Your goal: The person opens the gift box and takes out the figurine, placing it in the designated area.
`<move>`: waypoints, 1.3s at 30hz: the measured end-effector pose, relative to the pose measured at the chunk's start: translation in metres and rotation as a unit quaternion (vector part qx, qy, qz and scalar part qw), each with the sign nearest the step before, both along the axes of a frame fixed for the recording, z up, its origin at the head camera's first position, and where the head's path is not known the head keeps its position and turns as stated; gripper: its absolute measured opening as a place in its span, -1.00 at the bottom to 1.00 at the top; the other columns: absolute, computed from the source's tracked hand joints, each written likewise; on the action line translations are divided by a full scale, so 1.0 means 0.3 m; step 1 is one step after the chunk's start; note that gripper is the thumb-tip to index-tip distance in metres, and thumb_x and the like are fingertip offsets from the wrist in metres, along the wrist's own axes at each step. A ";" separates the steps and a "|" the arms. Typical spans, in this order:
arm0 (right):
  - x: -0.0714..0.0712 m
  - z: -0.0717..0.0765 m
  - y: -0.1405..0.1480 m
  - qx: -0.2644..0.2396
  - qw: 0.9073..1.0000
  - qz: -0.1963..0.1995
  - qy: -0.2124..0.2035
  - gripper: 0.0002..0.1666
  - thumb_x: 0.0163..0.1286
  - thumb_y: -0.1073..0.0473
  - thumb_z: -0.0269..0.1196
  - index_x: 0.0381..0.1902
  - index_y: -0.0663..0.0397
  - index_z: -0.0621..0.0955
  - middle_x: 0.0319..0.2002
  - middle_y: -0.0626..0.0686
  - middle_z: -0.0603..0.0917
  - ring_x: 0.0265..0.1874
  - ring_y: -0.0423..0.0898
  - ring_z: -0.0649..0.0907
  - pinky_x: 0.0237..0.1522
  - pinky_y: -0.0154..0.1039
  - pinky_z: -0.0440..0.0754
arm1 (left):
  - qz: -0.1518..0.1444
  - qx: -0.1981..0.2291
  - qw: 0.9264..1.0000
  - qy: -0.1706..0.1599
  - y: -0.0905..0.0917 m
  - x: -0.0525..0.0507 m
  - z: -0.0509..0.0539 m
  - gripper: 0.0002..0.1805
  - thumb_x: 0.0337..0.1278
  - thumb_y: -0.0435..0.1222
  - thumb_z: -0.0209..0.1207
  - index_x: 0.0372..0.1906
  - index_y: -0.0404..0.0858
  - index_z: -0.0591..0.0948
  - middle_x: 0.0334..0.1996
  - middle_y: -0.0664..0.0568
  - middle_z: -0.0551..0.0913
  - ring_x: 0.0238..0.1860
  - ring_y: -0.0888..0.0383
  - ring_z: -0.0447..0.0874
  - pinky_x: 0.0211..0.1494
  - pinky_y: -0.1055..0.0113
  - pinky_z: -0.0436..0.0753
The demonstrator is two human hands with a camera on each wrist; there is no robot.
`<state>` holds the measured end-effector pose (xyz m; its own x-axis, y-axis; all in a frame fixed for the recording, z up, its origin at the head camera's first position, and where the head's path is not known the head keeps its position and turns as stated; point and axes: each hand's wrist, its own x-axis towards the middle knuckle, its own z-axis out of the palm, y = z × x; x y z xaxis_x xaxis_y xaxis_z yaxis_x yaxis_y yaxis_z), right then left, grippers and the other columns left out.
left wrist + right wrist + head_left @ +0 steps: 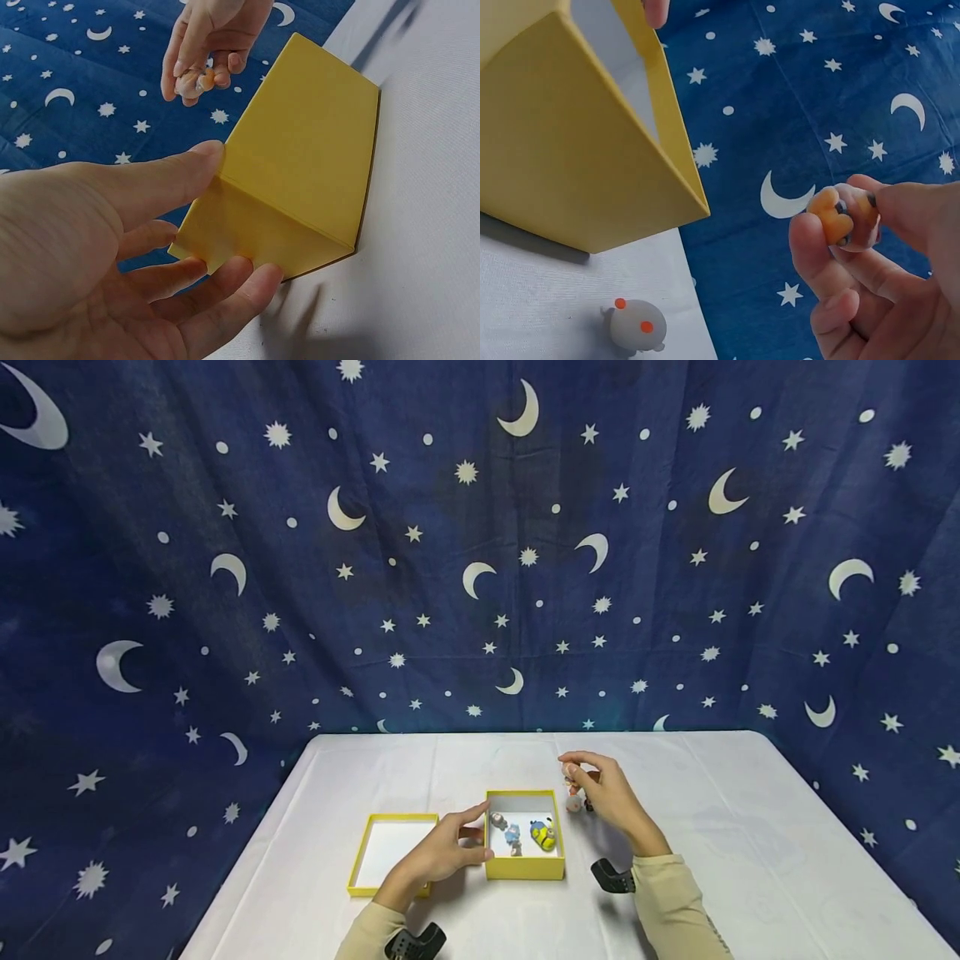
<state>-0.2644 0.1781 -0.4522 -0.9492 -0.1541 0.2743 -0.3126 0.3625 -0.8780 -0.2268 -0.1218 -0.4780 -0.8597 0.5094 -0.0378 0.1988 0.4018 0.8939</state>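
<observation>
A yellow box (525, 868) with a white inside stands uncovered on the table. My left hand (442, 852) holds it by its left side, thumb at the front corner (206, 161) and fingers against the side wall. Inside lie a yellow-and-blue figurine (543, 835), a blue-and-white figurine (512, 835) and a small greyish figurine (498, 820). Right of the box, my right hand (603, 785) pinches a small orange-and-white figurine (844, 214) between thumb and fingers, above the table. Below that hand sits a round grey toy (637, 326) with orange dots.
A shallow yellow-rimmed lid (360, 856), white inside, lies left of the box, partly behind my left hand and forearm. A small dark object (588, 803) lies beside the grey toy. White cloth covers the table (750, 860); a blue star-and-moon curtain (480, 610) hangs behind.
</observation>
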 end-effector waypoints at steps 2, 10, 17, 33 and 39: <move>0.001 0.005 0.007 0.002 1.000 0.000 -0.003 -0.67 0.55 0.21 0.14 0.14 0.27 0.64 -0.15 0.36 0.69 -0.50 -0.19 0.69 -0.61 -0.22 0.56 | 0.002 -0.003 1.000 0.003 0.003 -0.003 -0.003 -0.16 0.22 -0.35 0.33 0.55 -0.31 0.23 0.54 -0.22 0.28 0.31 -0.17 0.54 0.43 -0.16 0.40; -0.005 0.010 0.044 0.028 1.000 -0.002 -0.011 -0.58 0.56 0.13 0.15 0.22 0.30 0.58 0.06 0.40 0.64 -0.38 -0.07 0.73 -0.48 -0.22 0.62 | 0.008 -0.006 1.000 -0.004 0.011 -0.005 -0.006 -0.16 0.21 -0.34 0.34 0.55 -0.30 0.24 0.53 -0.20 0.29 0.32 -0.15 0.54 0.47 -0.17 0.36; -0.017 0.022 0.054 0.034 0.999 -0.007 -0.006 -0.55 0.40 0.36 0.27 0.24 0.30 0.57 0.10 0.39 0.62 -0.50 -0.17 0.60 -0.54 -0.37 0.46 | 0.010 -0.006 1.000 -0.002 0.009 -0.004 -0.004 -0.16 0.21 -0.34 0.35 0.55 -0.29 0.24 0.54 -0.18 0.29 0.33 -0.16 0.53 0.47 -0.17 0.36; -0.022 0.006 0.141 0.061 0.997 -0.021 -0.052 -0.50 0.44 0.38 0.20 0.32 0.18 0.52 -0.22 0.41 0.68 -0.63 -0.11 0.58 -0.70 -0.28 0.51 | 0.006 -0.007 1.000 0.001 0.006 -0.001 -0.002 -0.17 0.22 -0.35 0.34 0.55 -0.31 0.24 0.55 -0.18 0.27 0.32 -0.16 0.54 0.41 -0.13 0.44; -0.022 -0.004 0.173 0.059 0.997 -0.020 -0.040 -0.50 0.44 0.39 0.20 0.32 0.24 0.51 -0.34 0.33 0.69 -0.62 -0.20 0.60 -0.64 -0.15 0.62 | 0.003 -0.005 1.000 0.002 0.003 -0.001 -0.003 -0.15 0.21 -0.33 0.35 0.55 -0.32 0.23 0.54 -0.22 0.28 0.32 -0.19 0.54 0.40 -0.14 0.44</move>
